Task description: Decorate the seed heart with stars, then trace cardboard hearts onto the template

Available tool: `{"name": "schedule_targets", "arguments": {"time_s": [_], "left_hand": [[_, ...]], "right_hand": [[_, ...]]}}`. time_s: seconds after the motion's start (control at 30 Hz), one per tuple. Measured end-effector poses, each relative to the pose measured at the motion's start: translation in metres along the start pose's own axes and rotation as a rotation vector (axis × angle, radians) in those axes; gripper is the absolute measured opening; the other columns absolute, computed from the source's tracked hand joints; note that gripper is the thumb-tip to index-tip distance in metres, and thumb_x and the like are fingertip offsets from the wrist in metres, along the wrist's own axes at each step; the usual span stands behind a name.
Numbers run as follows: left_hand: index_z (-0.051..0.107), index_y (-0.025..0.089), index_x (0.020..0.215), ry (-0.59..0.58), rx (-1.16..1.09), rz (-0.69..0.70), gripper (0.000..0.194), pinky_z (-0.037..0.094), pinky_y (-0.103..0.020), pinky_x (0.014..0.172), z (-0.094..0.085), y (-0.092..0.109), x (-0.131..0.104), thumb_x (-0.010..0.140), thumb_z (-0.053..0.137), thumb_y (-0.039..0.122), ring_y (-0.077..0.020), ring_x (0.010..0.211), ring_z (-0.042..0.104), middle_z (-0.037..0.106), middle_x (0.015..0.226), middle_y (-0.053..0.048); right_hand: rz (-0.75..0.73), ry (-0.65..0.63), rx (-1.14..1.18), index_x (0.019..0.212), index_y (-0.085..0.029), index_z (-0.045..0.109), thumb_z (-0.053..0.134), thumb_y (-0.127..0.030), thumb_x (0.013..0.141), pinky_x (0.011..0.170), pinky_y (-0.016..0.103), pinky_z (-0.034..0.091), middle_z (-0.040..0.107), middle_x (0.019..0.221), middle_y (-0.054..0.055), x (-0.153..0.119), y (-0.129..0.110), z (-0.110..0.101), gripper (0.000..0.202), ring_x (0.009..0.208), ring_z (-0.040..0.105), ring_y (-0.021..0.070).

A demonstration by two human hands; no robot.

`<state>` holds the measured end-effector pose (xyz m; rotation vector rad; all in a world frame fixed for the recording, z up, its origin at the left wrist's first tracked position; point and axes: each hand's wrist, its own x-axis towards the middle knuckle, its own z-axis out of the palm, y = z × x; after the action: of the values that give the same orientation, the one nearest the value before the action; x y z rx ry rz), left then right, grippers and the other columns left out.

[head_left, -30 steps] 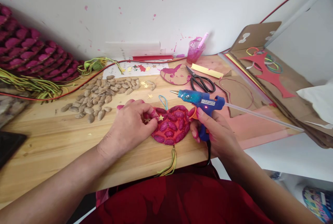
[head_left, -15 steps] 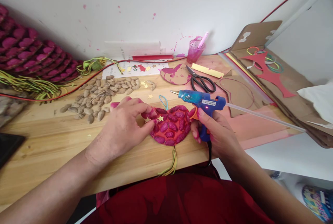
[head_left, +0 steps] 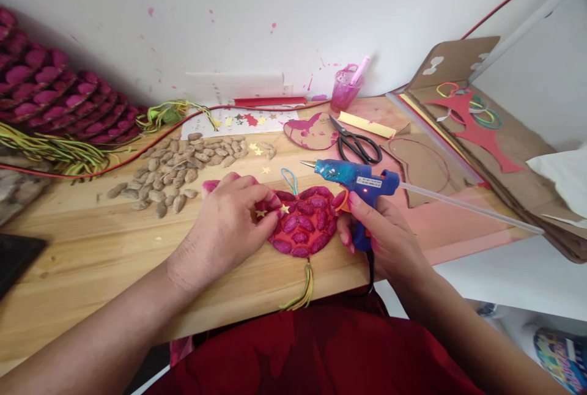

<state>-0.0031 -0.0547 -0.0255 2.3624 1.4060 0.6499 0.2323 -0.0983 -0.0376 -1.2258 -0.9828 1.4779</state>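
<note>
A red heart-shaped piece (head_left: 302,224) covered with magenta peanut shells lies near the table's front edge, with a blue loop above and a green-yellow tassel below. My left hand (head_left: 233,211) is over its left side, thumb and forefinger pinched on a small gold star (head_left: 285,209). Another pale star (head_left: 261,214) shows beneath the fingers. My right hand (head_left: 385,233) is wrapped round a blue glue gun (head_left: 358,180) at the heart's right; its nozzle points left, above the heart, and a clear glue stick sticks out behind.
Peanuts (head_left: 172,166) are spread at the back left, beside a red cable. Scissors (head_left: 358,143), a cardboard heart (head_left: 310,132) and a pink cup (head_left: 346,88) stand or lie behind the glue gun. Magenta stacks (head_left: 59,89) are far left, cardboard (head_left: 527,181) far right.
My left hand has shifted very slightly to the right, its fingers still pinched at the star. The glue gun and my right hand have hardly moved.
</note>
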Motion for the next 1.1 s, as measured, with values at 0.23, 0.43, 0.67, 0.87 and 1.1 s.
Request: {"name": "schedule_targets", "arguments": {"time_s": [0.23, 0.43, 0.67, 0.87, 1.1], "left_hand": [[0.072, 0.021, 0.077, 0.009, 0.023, -0.017, 0.011, 0.041, -0.037, 0.074, 0.001, 0.001, 0.000, 0.085, 0.065, 0.023, -0.0230, 0.081, 0.054, 0.066, 0.077, -0.004], [0.072, 0.021, 0.079, 0.025, 0.029, 0.004, 0.011, 0.041, -0.037, 0.075, 0.003, 0.001, -0.001, 0.086, 0.064, 0.023, -0.0226, 0.081, 0.055, 0.066, 0.079, -0.004], [0.073, 0.019, 0.083, 0.040, -0.032, 0.110, 0.013, 0.044, -0.035, 0.075, -0.003, -0.002, -0.002, 0.090, 0.063, 0.024, -0.0196, 0.077, 0.056, 0.065, 0.079, -0.003], [0.076, 0.020, 0.096, 0.060, 0.052, 0.352, 0.020, 0.043, -0.034, 0.071, -0.013, -0.006, -0.006, 0.096, 0.056, 0.017, -0.0199, 0.080, 0.054, 0.064, 0.084, -0.006], [0.073, 0.019, 0.104, -0.027, 0.239, 0.451, 0.021, 0.042, -0.038, 0.077, -0.010, -0.007, -0.011, 0.094, 0.056, 0.012, -0.0236, 0.088, 0.051, 0.062, 0.091, -0.008]], "right_hand": [[-0.011, -0.011, -0.030, 0.074, -0.018, 0.062, 0.066, -0.055, 0.093, 0.044, 0.019, 0.036, 0.061, 0.053, -0.002, 0.000, 0.002, -0.001, 0.042, 0.044, 0.050, 0.0078], [-0.027, -0.024, -0.049, 0.066, -0.018, 0.060, 0.065, -0.056, 0.093, 0.044, 0.020, 0.036, 0.060, 0.053, -0.001, 0.000, 0.001, -0.001, 0.047, 0.044, 0.049, 0.0078], [-0.012, -0.017, -0.057, 0.064, -0.018, 0.059, 0.065, -0.057, 0.093, 0.045, 0.021, 0.036, 0.060, 0.053, -0.001, 0.000, 0.000, 0.000, 0.049, 0.045, 0.050, 0.0084], [-0.007, -0.003, -0.079, 0.065, -0.019, 0.060, 0.065, -0.056, 0.093, 0.045, 0.022, 0.035, 0.061, 0.054, 0.000, 0.000, 0.000, -0.001, 0.047, 0.046, 0.049, 0.0097], [-0.009, 0.008, -0.085, 0.067, -0.019, 0.061, 0.065, -0.057, 0.092, 0.046, 0.023, 0.036, 0.060, 0.053, -0.001, 0.000, -0.001, 0.000, 0.046, 0.045, 0.049, 0.0101]]}}
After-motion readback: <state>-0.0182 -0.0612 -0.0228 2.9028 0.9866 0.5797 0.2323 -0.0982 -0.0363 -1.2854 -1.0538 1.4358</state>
